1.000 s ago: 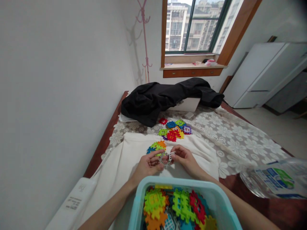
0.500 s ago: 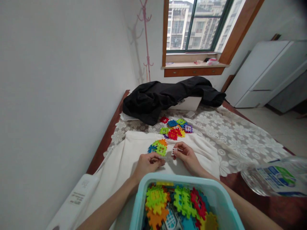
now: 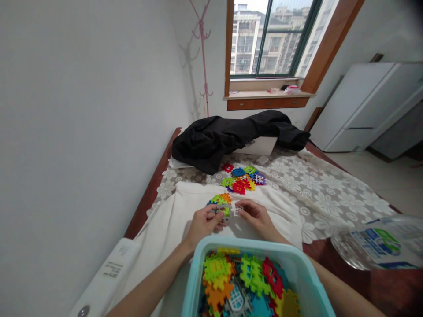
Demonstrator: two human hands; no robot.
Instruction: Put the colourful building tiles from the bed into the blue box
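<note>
Now the left hand [image 3: 203,223] pinches a small white plastic interlocking tile [image 3: 226,212] against the joined cluster of green, orange and blue plastic tiles [image 3: 219,202], and the right hand [image 3: 256,216] grips another small white grid-shaped tile [image 3: 238,209] between thumb and fingertips. Both hands are closed on their pieces, not loose. To join them well, I think the slots must face each other squarely and the push must be straight, with the cluster kept steady on the white cloth [image 3: 185,207]. Nearer to the body stands the light blue plastic bin [image 3: 194,273] full of coloured tiles. Farther away a loose heap of coloured tiles [image 3: 243,179] lies on the lace floral tablecloth [image 3: 313,193], before the black jacket [image 3: 218,138].
</note>
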